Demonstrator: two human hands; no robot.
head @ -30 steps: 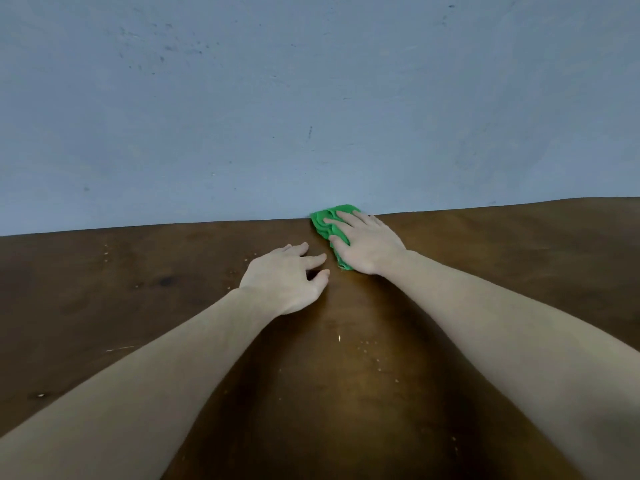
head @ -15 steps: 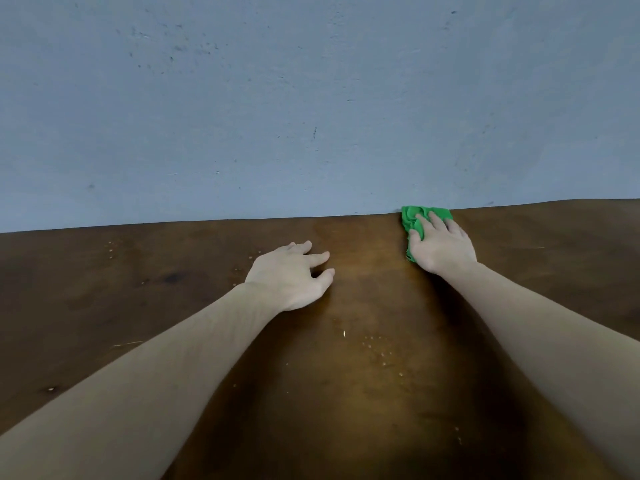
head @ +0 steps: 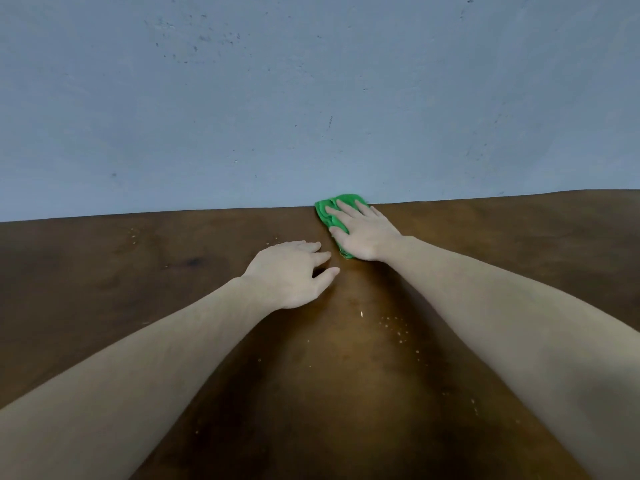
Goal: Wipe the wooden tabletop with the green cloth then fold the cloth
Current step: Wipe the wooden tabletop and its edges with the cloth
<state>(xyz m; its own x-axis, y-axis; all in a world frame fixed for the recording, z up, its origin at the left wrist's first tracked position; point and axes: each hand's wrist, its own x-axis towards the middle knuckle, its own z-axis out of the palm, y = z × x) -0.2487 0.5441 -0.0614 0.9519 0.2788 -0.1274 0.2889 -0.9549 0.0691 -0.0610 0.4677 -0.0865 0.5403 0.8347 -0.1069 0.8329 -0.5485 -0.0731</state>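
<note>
A bunched green cloth (head: 327,209) lies on the dark wooden tabletop (head: 138,271) at its far edge, against the wall. My right hand (head: 363,232) presses flat on the cloth with fingers spread, covering most of it. My left hand (head: 292,273) rests palm down on the bare wood just left of and nearer than the cloth, fingers loosely curled, holding nothing.
A blue-grey wall (head: 311,98) rises directly behind the table's far edge. Small pale crumbs (head: 394,327) are scattered on the wood between my forearms and at the far left (head: 133,233).
My right hand slid the cloth right along the wall edge, then back left to near the middle. My left hand stayed in place.
</note>
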